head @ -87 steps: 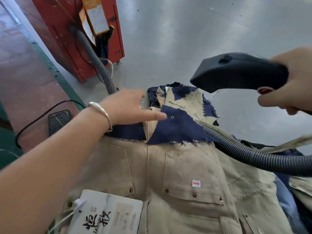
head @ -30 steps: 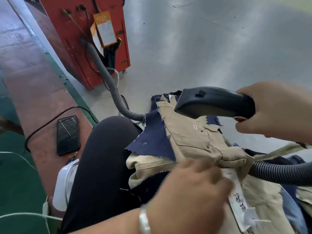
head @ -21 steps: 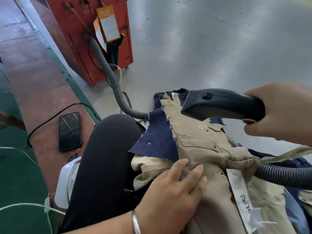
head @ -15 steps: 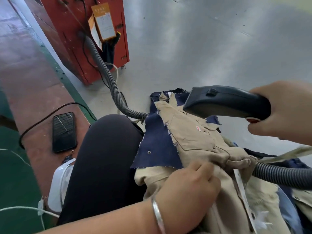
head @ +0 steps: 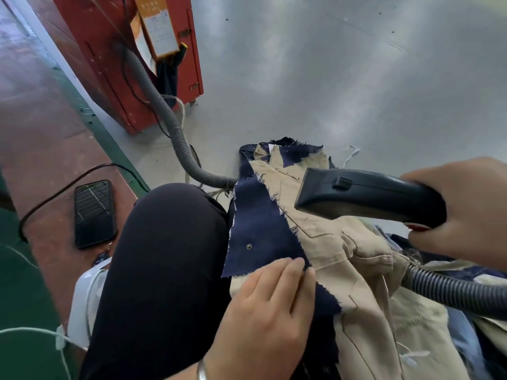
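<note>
A beige garment [head: 337, 250] with frayed navy patches [head: 255, 223] lies over my lap and a pile of clothes. My left hand [head: 269, 311] rests on it with straight fingers, fingertips at the lower edge of the big navy patch. My right hand [head: 466, 207] grips the handle of a black suction nozzle [head: 365, 198], held just above the beige cloth. Its ribbed grey hose [head: 452, 292] runs out to the lower right.
A second stretch of grey hose [head: 170, 124] leads to a red machine cabinet [head: 123, 50] at the back left. A black phone [head: 93, 212] with a cable lies on the reddish floor. My dark-trousered leg [head: 164, 270] fills the lower middle. Grey floor lies ahead.
My left hand has uncurled from gripping the beige cloth and now lies flat on it, nearer the navy patch. The paper tag is no longer in sight. The nozzle has dipped slightly lower.
</note>
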Motion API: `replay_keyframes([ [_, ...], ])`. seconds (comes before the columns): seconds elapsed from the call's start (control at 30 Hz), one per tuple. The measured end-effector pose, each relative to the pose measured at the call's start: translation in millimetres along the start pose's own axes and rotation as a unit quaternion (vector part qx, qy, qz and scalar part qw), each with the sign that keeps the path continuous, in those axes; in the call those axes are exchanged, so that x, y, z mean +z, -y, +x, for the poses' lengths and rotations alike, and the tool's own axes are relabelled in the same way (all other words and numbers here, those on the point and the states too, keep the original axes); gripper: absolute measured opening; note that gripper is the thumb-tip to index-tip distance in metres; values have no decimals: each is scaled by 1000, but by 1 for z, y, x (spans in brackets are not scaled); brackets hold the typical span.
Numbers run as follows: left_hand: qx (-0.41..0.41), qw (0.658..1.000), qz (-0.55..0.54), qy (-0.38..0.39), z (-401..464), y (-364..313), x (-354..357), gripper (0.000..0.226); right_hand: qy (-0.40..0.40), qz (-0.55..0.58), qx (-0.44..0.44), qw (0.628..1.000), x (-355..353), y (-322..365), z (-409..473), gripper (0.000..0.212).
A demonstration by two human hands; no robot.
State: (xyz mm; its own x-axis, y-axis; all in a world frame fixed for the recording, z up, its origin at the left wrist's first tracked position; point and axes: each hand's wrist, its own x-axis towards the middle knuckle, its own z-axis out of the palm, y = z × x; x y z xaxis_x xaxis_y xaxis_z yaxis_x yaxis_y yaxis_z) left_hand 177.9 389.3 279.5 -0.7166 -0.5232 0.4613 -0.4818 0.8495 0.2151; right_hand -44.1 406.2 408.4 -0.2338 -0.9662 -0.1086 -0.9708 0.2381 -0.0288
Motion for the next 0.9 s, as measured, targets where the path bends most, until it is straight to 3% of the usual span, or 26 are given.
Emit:
replay_keyframes([
  [0.13,11,1000,-5,-19,14,2,12,25,54,6,35,998,-3,9,2,30],
  [0.33,-3,999,24,36,28,-10,14,14,56,-6,27,998,-2,-2,6,49],
  [0.43,-22,999,34,15,15,-9,14,11,75,-9,31,997,2,-2,3,50],
  [0.63,0,997,71,16,-5,-4,16,25,127,-33,51,990,11,7,-10,41],
  [0.7,8,997,62,35,-5,-2,18,30,134,-35,62,988,16,14,-10,30],
  [0.77,6,998,45,52,-3,0,18,35,139,-30,76,987,22,20,-5,19],
  [0.9,-11,998,15,65,0,1,14,33,118,14,82,990,29,31,18,16],
])
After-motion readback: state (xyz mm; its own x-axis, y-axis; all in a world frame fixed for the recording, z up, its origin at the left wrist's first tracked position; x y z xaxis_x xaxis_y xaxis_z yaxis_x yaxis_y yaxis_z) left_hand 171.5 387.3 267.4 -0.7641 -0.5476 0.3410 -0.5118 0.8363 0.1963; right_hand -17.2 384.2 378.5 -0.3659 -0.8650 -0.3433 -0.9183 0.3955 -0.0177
